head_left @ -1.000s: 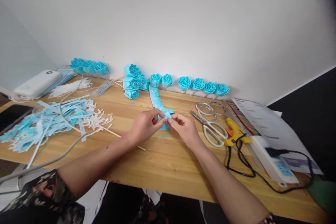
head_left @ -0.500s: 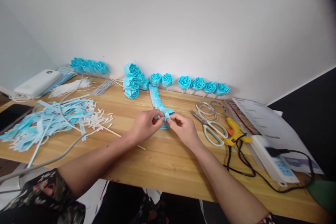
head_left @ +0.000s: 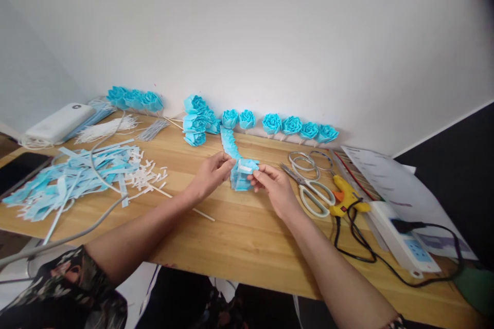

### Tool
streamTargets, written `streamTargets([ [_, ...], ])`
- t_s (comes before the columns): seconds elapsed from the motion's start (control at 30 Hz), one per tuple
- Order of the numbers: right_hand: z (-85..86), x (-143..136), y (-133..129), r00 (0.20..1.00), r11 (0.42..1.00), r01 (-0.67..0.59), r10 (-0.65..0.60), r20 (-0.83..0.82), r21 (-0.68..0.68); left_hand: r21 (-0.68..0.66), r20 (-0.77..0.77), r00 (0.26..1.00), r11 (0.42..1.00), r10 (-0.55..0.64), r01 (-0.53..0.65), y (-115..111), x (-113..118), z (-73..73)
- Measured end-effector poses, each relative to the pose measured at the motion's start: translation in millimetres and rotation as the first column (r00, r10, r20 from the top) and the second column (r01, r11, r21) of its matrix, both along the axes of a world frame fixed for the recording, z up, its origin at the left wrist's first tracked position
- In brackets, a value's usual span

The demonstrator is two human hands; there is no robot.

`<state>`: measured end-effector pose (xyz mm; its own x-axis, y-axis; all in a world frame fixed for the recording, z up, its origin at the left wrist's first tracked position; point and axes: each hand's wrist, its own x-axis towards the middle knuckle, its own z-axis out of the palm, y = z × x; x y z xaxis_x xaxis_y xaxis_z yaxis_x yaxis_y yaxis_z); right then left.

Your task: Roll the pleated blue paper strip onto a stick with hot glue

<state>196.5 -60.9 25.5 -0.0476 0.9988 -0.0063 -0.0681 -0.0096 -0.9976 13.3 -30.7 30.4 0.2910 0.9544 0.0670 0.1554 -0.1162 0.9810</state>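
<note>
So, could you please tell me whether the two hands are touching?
Apart: in the head view, blue pieces show between the left hand and the right hand.

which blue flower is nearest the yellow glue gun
The rightmost blue flower, last in the group of four; every other one sits farther left.

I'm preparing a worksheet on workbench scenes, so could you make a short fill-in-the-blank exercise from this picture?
The material between the left hand and right hand is mainly ____.
The glue gun is mainly ____.
A black plug is pushed into a white ____.
The dark phone lies at the picture's ____ edge.

Missing words: blue; yellow; power strip; left.
</note>
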Motion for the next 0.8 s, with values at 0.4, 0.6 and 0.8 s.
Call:
streamTargets([
  [0.4,-1.5,-1.9,-1.1,0.994,0.997,-0.007,-0.001,0.105,0.071,0.354,-0.181,0.977,0.934,0.110,-0.040,-10.7,0.9,1.9],
  [0.6,-2.2,-1.4,-2.9,0.959,0.984,-0.032,-0.019,0.283,0.175,0.372,-0.301,0.952,0.926,0.051,0.068,-12.1,4.3,-5.1],
  [0.8,-5.7,-1.8,-3.3,0.932,0.977,-0.047,-0.032,0.361,0.206,0.358,-0.288,0.958,0.930,0.019,0.089,-10.2,3.8,-7.8],
])
